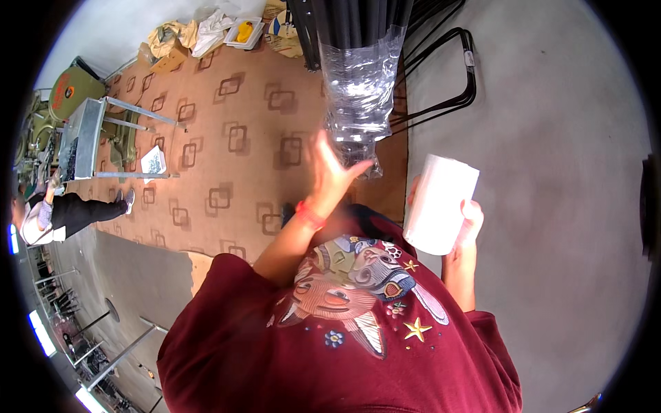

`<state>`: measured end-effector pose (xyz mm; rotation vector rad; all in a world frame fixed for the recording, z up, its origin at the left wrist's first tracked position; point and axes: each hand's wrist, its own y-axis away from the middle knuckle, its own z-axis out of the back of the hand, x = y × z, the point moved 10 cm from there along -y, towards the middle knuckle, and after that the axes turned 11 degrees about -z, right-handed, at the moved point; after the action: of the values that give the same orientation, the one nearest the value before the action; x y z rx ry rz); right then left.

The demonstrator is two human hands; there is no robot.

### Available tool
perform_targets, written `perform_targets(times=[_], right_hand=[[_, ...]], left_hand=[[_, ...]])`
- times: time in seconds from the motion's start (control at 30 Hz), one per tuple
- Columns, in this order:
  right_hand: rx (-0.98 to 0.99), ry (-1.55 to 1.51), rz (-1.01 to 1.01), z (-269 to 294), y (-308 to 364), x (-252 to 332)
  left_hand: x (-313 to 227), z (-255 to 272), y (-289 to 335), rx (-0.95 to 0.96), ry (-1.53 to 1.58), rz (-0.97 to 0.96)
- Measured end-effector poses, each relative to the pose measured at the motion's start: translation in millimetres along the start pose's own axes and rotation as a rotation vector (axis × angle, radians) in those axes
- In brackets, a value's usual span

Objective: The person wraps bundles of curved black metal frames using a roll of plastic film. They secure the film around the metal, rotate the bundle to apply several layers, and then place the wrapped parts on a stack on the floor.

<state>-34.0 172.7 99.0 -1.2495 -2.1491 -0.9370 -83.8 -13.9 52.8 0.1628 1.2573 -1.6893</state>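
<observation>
Standing well off to the left of the left hand, a co-worker (79,212) is beside a metal table (86,138). Between that table and the left hand runs a tan patterned floor covering (196,141).

The left hand (334,171) is spread, thumb held out wide from the fingers, and is wrapped around nothing. Just ahead of it, the black tubes (361,24) lie bundled side by side, their near end covered in clear film (361,86). The thumb overlaps the loose tail of film in view; whether skin meets plastic, I cannot tell. As a bundle, the tubes look stiff and probably fairly heavy, best supported underneath, along the wrapped length. The film itself is likely thin, slick and easily torn, so a flat palm would suit it better than fingertips.

Ahead of the right hand, a bent black frame (472,72) looks rigid.

The white roll (443,205) lies in the right hand (470,224), which curls around it from behind, fingertips showing at the far left side. It is probably moderately weighty, firm yet smooth; a grip around its middle should balance it, with its ends left uncovered.
</observation>
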Motion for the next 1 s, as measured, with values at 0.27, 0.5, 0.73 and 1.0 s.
perform_targets(times=[0.27, 0.5, 0.73, 1.0], right_hand=[[-0.101, 0.023, 0.073, -94.8, -35.2, -79.8], [-0.066, -0.112, 0.108, -192.8, -101.0, -141.6], [-0.133, -0.115, 0.247, -243.0, -148.1, -147.8], [-0.022, -0.254, 0.293, -235.8, -185.8, -115.5]], left_hand=[[-14.6, 133.8, -24.2, 0.432, 0.464, 0.046], [65.0, 179.0, -33.3, 0.264, 0.984, 0.451], [114.6, 229.6, -87.9, 0.089, 0.504, 0.144], [139.0, 178.6, -168.0, 0.259, 0.72, 0.157]])
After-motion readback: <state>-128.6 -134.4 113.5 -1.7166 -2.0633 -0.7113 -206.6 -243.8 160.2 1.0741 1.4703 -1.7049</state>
